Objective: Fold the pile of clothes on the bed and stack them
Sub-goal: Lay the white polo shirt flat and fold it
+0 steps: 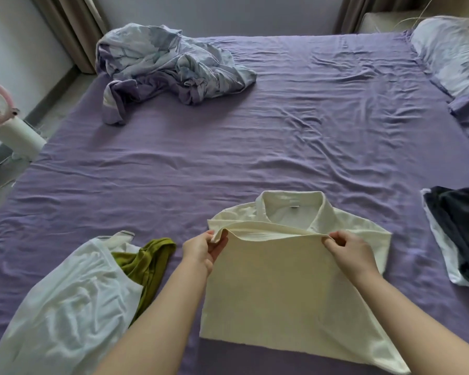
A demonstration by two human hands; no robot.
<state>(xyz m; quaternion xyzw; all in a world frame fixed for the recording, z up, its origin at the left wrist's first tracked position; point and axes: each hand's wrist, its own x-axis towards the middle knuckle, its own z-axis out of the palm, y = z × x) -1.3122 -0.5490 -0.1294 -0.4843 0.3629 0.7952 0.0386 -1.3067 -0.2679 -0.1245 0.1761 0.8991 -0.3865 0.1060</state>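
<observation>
Two hands hold the lifted hem of a cream collared shirt (282, 280) that lies flat on the purple bed sheet (228, 158), just in front of the person, collar pointing away. The left hand (203, 250) has its thumb and fingers pinched together on the left end of the raised fold edge, and the right hand (349, 253) has its fingers clamped on the right end, so the lower half of the shirt is being carried up toward the collar. The main risk looks like an uneven fold: if one hand travels further than the other, the edge would land skewed across the chest and the finished bundle would not sit square on a stack. The right sleeve sticks out past the fold on that side, and it could stay flared unless it is tucked in. The soft cloth sags between the two pinches, so a loose middle could bunch or crease under the top layer when it is laid down. A light pinch might also let a layer slip, since the edge appears doubled. Just beside the left forearm lie a white garment (65, 307) and an olive green garment (144, 263), still unfolded; a careless sweep could drag them. A dark folded piece (460, 234) rests well apart on the right, likely the stack.
</observation>
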